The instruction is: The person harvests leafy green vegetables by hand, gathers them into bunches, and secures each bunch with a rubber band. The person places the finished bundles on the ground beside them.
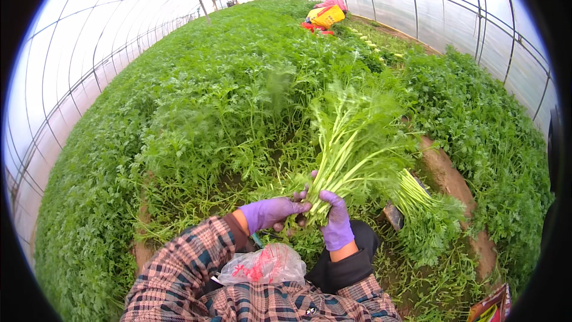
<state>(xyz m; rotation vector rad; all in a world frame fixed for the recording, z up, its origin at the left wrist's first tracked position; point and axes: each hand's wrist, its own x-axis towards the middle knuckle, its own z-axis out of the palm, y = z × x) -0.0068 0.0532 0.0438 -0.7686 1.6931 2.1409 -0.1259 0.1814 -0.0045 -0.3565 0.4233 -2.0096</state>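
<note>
A loose bunch of feathery-leaved greens (pixel 344 161), with pale stems and leaf tops blurred by motion, is held up in front of me. My right hand (pixel 337 221), in a purple glove, grips its lower stems, thumb on the near side. At the stem ends, my left hand (pixel 275 212), gloved alike and soiled at the fingers, has its thumb and fingers closed on the left side; some fingers are hidden. Beyond the right hand, another bunch of cut greens (pixel 413 201) lies with stems away from me, near a dark, flat object (pixel 394 217). A clear plastic bag (pixel 268 266) with red print rests at my lap.
Dense standing greens (pixel 214 85) fill the bed ahead. Cut stubble (pixel 192 210) covers the ground nearby. A bare soil strip (pixel 447 174) curves along the right. Far off crouches a person (pixel 333 0) by a yellow bag (pixel 326 16). A printed bag (pixel 491 306) sits lower right.
</note>
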